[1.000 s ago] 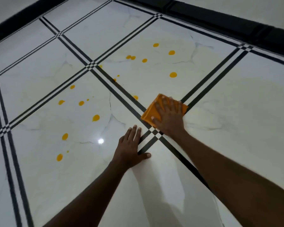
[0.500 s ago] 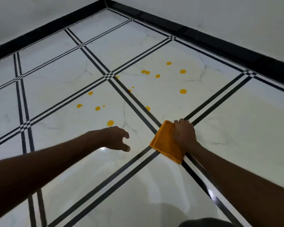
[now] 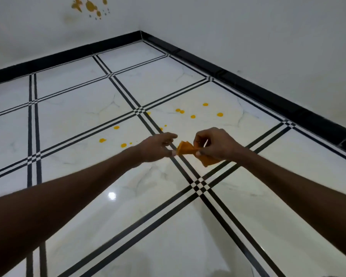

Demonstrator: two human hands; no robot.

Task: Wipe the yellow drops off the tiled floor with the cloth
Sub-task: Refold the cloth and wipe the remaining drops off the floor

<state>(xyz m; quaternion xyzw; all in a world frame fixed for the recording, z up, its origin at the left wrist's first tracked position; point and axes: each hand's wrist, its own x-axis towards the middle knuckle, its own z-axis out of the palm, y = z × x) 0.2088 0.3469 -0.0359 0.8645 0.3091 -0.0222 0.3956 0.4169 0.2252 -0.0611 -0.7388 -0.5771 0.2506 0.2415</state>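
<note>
Lifted off the tiles since a moment ago, the orange cloth now hangs in the air between both hands, above the crossing of black grout lines. Right hand pinches its bunched right part, with a fold drooping below; left hand pinches the cloth's left tip with thumb and finger. Yellow drops dot the tiled floor beyond the hands, toward the far corner by the black skirting. Yellow splashes also mark the far wall.

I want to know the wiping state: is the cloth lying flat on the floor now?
No, the cloth is lifted above the floor, held between the left hand and the right hand.
</note>
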